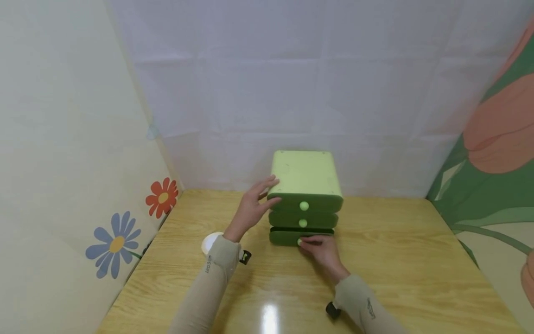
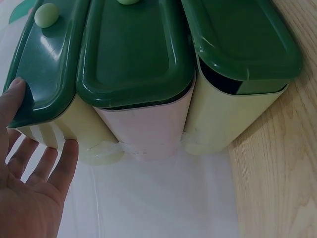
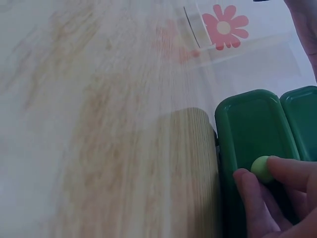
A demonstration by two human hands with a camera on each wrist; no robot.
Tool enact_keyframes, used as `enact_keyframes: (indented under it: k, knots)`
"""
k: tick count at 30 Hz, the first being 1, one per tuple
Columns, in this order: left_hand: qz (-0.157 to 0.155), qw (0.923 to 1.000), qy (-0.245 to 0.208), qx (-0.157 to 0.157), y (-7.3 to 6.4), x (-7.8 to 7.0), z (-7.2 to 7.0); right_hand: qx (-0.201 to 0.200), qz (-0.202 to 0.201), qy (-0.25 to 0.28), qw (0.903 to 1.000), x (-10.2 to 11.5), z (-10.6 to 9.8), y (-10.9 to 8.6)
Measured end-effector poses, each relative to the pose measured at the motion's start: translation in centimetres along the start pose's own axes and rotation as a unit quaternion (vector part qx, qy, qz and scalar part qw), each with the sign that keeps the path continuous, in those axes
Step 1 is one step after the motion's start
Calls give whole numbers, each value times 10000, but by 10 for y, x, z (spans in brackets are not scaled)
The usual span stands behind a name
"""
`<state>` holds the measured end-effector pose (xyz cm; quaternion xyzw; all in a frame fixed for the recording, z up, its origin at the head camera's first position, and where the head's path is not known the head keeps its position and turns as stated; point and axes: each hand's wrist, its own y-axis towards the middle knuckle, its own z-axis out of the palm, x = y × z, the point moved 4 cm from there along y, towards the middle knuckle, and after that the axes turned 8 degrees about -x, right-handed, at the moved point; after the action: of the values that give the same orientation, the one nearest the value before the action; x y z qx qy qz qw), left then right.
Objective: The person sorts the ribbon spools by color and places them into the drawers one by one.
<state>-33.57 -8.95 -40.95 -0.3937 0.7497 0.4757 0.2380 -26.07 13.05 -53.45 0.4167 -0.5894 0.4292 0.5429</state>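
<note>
1. A green three-drawer cabinet (image 1: 306,171) stands toward the far side of the wood-grain table (image 1: 396,260), near the pale backdrop (image 1: 267,93)
2. The person's left hand (image 1: 250,206) grips the cabinet's upper left corner, thumb on the top drawer (image 1: 321,203) and fingers against the side
3. The right hand (image 1: 324,253) pinches the light-green knob (image 3: 260,169) of the bottom drawer (image 1: 283,238), which sits slightly ajar
4. Over to the left I see a white round object (image 1: 210,242), partly hidden by the left sleeve (image 1: 204,287)
</note>
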Motion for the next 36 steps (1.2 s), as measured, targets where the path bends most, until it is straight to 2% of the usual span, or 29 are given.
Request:
enact_keyframes:
  k: [4, 10, 17, 24, 36]
  knots:
    - [-2, 10000, 15, 4, 1, 0, 0, 10, -11, -217, 9998, 0, -1, -3]
    - [-28, 10000, 1, 16, 0, 1, -1, 101, 70, -181, 9998, 1, -2, -9]
    - [16, 10000, -11, 0, -1, 1, -1, 207, 22, -660, 9976, 1, -6, -17]
    - [26, 10000, -37, 17, -1, 1, 0, 302, 240, -321, 9987, -1, -8, -27]
    - [92, 9999, -13, -46, 0, 1, 0, 328, 323, -220, 9987, 0, -11, -42]
